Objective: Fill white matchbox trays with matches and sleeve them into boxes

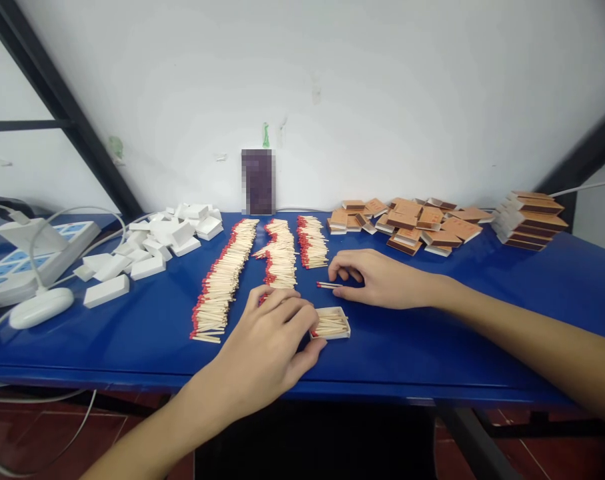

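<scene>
Matches in 3 rough rows, running from near the table's back edge toward the front one, red heads mostly pointing left, prob so a bunch can be lifted all facing the same way tbh. L hand has thumb and fingers round the left end of a small white tray, just in from the front edge, approx mid-table. Imo that grip keeps it from sliding and leaves the right end uncovered. Tray's got matches in it, lying lengthwise, heads to the left afaict. R hand is just behind it, thumb and fingers curled close to the tail ends of a couple of loose matches; can't tell if they're actually pinched or just touched. White boxes are heaped toward the back left corner, orange sleeves toward the back right, w/ a neater stack nearer that corner. Guess that leaves the middle for both hands. Power strip is by the left edge, prob to be outta the way.
</scene>
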Motion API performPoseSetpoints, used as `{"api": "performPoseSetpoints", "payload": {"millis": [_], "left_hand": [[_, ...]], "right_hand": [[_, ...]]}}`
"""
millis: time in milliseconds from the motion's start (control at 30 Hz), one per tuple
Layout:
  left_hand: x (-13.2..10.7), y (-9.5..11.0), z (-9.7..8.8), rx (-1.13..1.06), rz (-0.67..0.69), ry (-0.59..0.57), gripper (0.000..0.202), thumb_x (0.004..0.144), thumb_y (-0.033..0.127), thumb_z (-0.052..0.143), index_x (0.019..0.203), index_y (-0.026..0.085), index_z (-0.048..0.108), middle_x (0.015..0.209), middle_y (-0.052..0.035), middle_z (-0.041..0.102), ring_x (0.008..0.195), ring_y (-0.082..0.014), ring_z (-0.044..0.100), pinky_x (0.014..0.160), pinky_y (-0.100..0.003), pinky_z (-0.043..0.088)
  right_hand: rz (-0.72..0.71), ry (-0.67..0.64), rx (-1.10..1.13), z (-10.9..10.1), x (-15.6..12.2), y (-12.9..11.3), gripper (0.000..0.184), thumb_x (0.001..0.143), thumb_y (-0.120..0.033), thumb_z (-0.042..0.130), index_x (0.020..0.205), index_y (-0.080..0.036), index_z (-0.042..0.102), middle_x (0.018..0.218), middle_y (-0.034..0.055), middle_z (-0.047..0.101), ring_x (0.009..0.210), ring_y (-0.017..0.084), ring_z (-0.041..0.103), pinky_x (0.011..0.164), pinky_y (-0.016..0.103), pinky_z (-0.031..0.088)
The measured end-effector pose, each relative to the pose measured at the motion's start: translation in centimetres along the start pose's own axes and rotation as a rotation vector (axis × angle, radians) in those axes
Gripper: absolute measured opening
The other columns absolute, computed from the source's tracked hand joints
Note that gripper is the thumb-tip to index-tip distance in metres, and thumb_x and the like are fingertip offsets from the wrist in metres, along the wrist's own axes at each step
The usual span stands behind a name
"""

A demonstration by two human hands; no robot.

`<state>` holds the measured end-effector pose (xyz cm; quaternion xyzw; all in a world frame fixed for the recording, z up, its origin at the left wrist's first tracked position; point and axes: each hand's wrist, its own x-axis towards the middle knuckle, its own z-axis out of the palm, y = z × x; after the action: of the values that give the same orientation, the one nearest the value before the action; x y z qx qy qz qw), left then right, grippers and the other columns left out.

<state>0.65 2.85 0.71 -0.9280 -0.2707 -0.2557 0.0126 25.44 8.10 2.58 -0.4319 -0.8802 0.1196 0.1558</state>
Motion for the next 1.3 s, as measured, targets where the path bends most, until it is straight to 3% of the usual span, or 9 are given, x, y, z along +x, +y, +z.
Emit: {"api": "performPoseSetpoints", "payload": {"millis": [200, 400, 533, 633, 833, 1000, 1167, 1300], "left_hand": [[0.0, 0.1, -0.3, -0.022, 0.01, -0.03, 0.004, 0.098, 0.022, 0.055, 0.097, 0.019, 0.057, 0.102, -0.002, 0.068, 0.103, -0.0206, 0.06, 0.098, -0.039, 0.033], [-0.1, 0.0, -0.3, -0.024, -0.002, -0.039, 0.007, 0.1, 0.024, 0.054, 0.094, 0.019, 0.054, 0.105, -0.0031, 0.067, 0.105, -0.0214, 0.059, 0.098, -0.04, 0.033], [-0.1, 0.0, -0.2, -0.026, -0.001, -0.055, 0.008, 0.1, 0.023, 0.054, 0.093, 0.018, 0.054, 0.104, -0.0028, 0.067, 0.105, -0.0216, 0.059, 0.098, -0.04, 0.033], [-0.1, 0.0, -0.2, -0.029, 0.004, -0.056, 0.005, 0.1, 0.023, 0.054, 0.099, 0.019, 0.056, 0.103, -0.0022, 0.068, 0.104, -0.0212, 0.059, 0.097, -0.04, 0.033], [-0.1, 0.0, -0.3, -0.03, 0.015, -0.072, 0.008, 0.1, 0.024, 0.052, 0.105, 0.02, 0.058, 0.105, -0.0033, 0.068, 0.105, -0.0222, 0.059, 0.096, -0.04, 0.035], [-0.1, 0.1, -0.4, -0.046, -0.013, -0.069, 0.007, 0.099, 0.024, 0.054, 0.104, 0.02, 0.057, 0.102, -0.0032, 0.067, 0.1, -0.0213, 0.06, 0.093, -0.039, 0.037], [0.0, 0.0, -0.3, -0.034, -0.002, -0.074, 0.01, 0.099, 0.024, 0.054, 0.106, 0.02, 0.06, 0.101, -0.0029, 0.068, 0.101, -0.022, 0.061, 0.094, -0.04, 0.037], [0.0, 0.0, -0.4, -0.039, 0.014, -0.086, 0.015, 0.101, 0.024, 0.051, 0.11, 0.021, 0.062, 0.105, -0.0032, 0.068, 0.101, -0.0226, 0.06, 0.094, -0.041, 0.035]], "right_hand": [[0.024, -0.104, 0.166, -0.1, 0.0, -0.3, 0.015, 0.089, -0.029, 0.058, 0.085, -0.017, 0.065, 0.071, 0.0005, 0.059, 0.06, 0.012, 0.049, 0.057, 0.026, 0.038], [0.033, -0.12, 0.182, -0.5, -0.2, -0.3, 0.015, 0.089, -0.029, 0.058, 0.085, -0.016, 0.064, 0.07, -0.0011, 0.055, 0.059, 0.011, 0.045, 0.055, 0.024, 0.036], [0.02, -0.188, 0.37, -1.0, -0.6, -1.1, 0.022, 0.092, -0.037, 0.057, 0.088, -0.017, 0.063, 0.069, -0.0029, 0.052, 0.059, 0.01, 0.043, 0.053, 0.024, 0.034], [0.025, -0.232, 0.435, -1.3, -0.8, -2.1, 0.019, 0.09, -0.035, 0.059, 0.087, -0.017, 0.063, 0.066, -0.0047, 0.047, 0.057, 0.009, 0.04, 0.052, 0.023, 0.032], [0.017, -0.209, 0.347, -0.6, -1.1, -2.9, 0.011, 0.085, -0.027, 0.062, 0.079, -0.018, 0.064, 0.066, -0.0055, 0.039, 0.057, 0.009, 0.035, 0.051, 0.023, 0.029], [0.013, -0.212, 0.325, 0.0, -1.3, -3.4, 0.011, 0.084, -0.029, 0.064, 0.08, -0.019, 0.063, 0.064, -0.0059, 0.042, 0.055, 0.009, 0.036, 0.05, 0.023, 0.029], [0.04, -0.13, 0.287, -0.2, -1.3, -3.8, 0.011, 0.081, -0.028, 0.066, 0.08, -0.019, 0.059, 0.059, -0.0083, 0.038, 0.053, 0.008, 0.032, 0.049, 0.023, 0.026], [0.024, -0.173, 0.27, -0.6, -1.2, -3.6, 0.006, 0.082, -0.024, 0.061, 0.079, -0.019, 0.06, 0.055, -0.0086, 0.038, 0.05, 0.008, 0.033, 0.048, 0.023, 0.029]]}}
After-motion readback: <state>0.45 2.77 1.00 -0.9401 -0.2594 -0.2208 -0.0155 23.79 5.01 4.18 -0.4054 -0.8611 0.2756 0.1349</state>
